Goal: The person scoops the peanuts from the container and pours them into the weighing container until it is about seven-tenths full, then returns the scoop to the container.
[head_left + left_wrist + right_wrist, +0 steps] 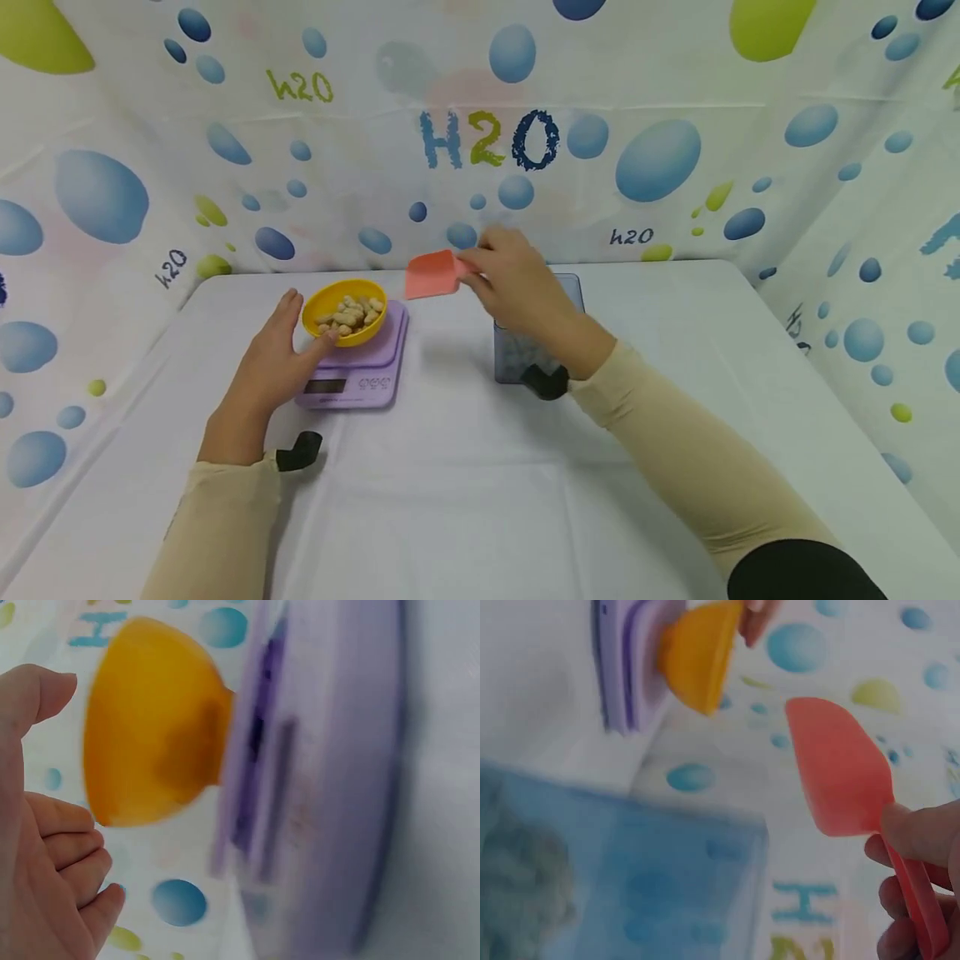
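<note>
A yellow bowl [309, 321] of unshelled peanuts [351, 316] stands on a purple kitchen scale [375, 385]. My left hand [273, 358] is beside the bowl, its thumb by the near rim and its fingers extended along the left side; in the left wrist view, the fingers [75, 870] curve gently near the bowl [154, 727]. My right hand [521, 287] grips a coral-red scoop [431, 275] by its handle, raised between the scale and a translucent blue-grey box. In the right wrist view no peanuts show on the scoop blade [840, 769].
The blue-grey box [512, 368] sits under the right forearm, partly hidden by it; a blurred lumpy mass [525, 877] shows inside. A white cloth [450, 517] covers the table. Behind hangs a white curtain [360, 192] with blue and green drops.
</note>
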`<state>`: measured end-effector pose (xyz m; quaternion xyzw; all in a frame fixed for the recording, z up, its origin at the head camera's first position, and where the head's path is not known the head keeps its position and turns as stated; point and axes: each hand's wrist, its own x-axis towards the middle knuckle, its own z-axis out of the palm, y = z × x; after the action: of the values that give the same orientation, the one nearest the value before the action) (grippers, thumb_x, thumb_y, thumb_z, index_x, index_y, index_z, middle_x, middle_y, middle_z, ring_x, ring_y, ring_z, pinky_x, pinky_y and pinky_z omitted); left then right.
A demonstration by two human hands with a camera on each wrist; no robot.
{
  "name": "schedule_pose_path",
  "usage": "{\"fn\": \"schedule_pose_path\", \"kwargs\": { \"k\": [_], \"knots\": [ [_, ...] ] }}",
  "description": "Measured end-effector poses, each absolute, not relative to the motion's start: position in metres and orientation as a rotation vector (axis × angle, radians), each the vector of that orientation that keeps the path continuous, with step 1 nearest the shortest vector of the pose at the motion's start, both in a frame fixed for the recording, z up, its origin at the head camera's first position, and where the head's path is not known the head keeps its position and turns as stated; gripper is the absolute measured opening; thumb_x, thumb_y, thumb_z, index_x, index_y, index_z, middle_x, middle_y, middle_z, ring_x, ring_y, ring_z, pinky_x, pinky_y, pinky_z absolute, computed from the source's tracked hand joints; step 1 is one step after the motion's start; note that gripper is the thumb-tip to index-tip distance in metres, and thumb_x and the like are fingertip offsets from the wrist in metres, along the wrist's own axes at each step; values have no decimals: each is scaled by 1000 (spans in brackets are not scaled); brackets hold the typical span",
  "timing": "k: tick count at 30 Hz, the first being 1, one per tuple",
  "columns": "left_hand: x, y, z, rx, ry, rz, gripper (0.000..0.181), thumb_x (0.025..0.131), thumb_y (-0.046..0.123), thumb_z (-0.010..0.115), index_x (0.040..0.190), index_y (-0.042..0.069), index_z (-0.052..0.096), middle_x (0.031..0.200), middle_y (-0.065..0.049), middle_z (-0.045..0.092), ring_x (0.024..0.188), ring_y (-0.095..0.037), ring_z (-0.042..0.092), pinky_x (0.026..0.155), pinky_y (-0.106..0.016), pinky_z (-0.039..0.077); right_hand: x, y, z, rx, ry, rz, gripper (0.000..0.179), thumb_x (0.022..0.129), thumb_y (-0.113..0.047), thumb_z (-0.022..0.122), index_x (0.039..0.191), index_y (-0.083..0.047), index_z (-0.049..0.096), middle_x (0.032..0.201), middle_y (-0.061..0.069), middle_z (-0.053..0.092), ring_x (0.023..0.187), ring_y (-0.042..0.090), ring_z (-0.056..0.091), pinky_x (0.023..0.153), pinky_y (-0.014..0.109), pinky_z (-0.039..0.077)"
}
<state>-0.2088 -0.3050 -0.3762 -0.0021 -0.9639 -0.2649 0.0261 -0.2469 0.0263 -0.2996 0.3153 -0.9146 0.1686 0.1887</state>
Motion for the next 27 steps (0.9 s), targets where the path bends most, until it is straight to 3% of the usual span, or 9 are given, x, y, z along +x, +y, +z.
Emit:
{"fn": "schedule_pose_path", "kwargs": {
  "k": [6, 11, 19, 27],
  "knots": [
    [-201, -286, -359, -100, -2890, -804, 89, 96, 60, 45, 159, 18, -2, 166, 1, -7, 152, -38, 4, 116, -67, 13, -237, 107, -297, 786, -2671, 736, 33, 97, -24, 64, 124, -6, 68, 106, 8, 54, 98, 24, 48, 82, 36, 47],
    [-206, -241, -341, -271, -2842, -808, 85, 96, 58, 48, 160, 24, 3, 166, 8, -1, 153, -31, 9, 119, -62, 15, -234, 146, -301, 732, -2765, 792, 32, 97, -20, 63, 125, -4, 67, 104, 9, 53, 97, 25, 48, 79, 40, 45],
    [-227, -143, -351, -609, -2891, -833, 85, 95, 62, 48, 160, 23, 11, 166, 6, 5, 153, -22, 13, 121, -51, 21, -241, 146, -327, 819, -2729, 782, 30, 96, -17, 64, 121, -2, 69, 104, 11, 57, 99, 27, 48, 82, 41, 44],
    [-236, -108, -372, -667, -2895, -853, 81, 95, 64, 43, 159, 23, 14, 165, 13, 7, 151, -17, 19, 119, -47, 28, -253, 133, -344, 911, -2695, 620, 29, 94, -26, 67, 114, -7, 74, 98, 6, 60, 90, 25, 44, 74, 37, 38]
  ]
}}
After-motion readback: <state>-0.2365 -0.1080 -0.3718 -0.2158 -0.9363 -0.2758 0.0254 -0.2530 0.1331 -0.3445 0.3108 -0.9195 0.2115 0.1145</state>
